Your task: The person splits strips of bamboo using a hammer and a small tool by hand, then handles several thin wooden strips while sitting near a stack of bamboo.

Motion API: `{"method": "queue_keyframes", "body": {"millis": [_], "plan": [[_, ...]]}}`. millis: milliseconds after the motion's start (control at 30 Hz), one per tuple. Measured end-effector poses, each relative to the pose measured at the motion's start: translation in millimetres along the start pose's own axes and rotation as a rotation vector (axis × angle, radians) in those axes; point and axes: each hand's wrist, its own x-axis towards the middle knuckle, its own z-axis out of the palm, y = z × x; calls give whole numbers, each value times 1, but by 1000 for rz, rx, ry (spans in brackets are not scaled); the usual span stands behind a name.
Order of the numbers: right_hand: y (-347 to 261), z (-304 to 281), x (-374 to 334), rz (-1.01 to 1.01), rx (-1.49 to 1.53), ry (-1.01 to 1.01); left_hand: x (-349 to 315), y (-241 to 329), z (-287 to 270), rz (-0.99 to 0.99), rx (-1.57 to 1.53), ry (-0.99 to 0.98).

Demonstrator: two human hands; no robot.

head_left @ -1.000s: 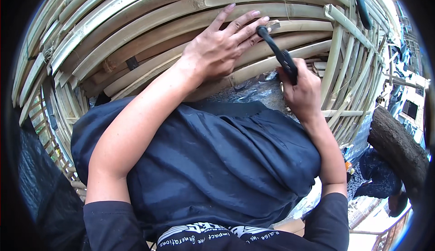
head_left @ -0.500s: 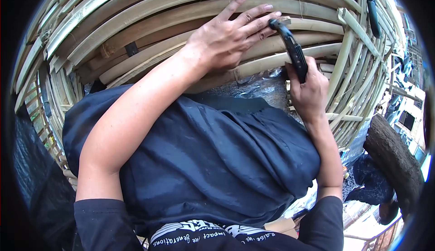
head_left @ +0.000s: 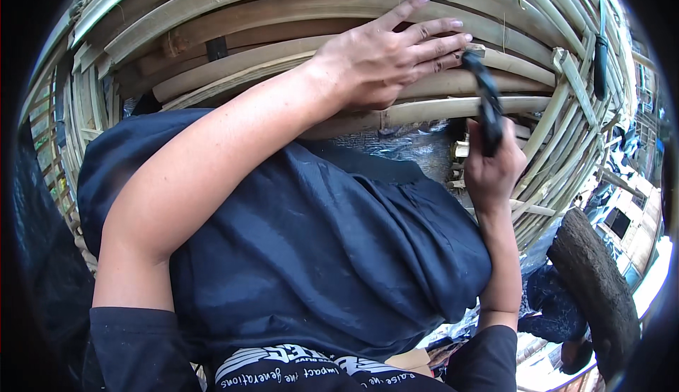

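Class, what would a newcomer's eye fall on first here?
The left hand, fingers spread over pale curved bamboo strips at upper centre, stands out first. To its right, the right hand grips a dark, blurred tool. Below both, dark blue fabric fills the middle.

The left hand [head_left: 385, 59] and right hand [head_left: 495, 169] are bare. At the lower edge, a black shirt [head_left: 339, 383] with short sleeves [head_left: 138, 346] bears white lettering and stripes [head_left: 247, 358]; a loose, creased, dark blue garment [head_left: 311, 250] fills the middle.
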Motion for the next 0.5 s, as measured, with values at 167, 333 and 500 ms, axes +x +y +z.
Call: {"method": "queue_keyframes", "body": {"millis": [167, 333, 500], "plan": [[-3, -11, -9, -27, 152, 63, 0, 0, -4, 6, 11, -26], [-13, -8, -1, -104, 71, 38, -3, 3, -3, -6, -28, -72], [-9, 3, 8, 96, 17, -152, -4, -2, 3, -5, 2, -29]]}}
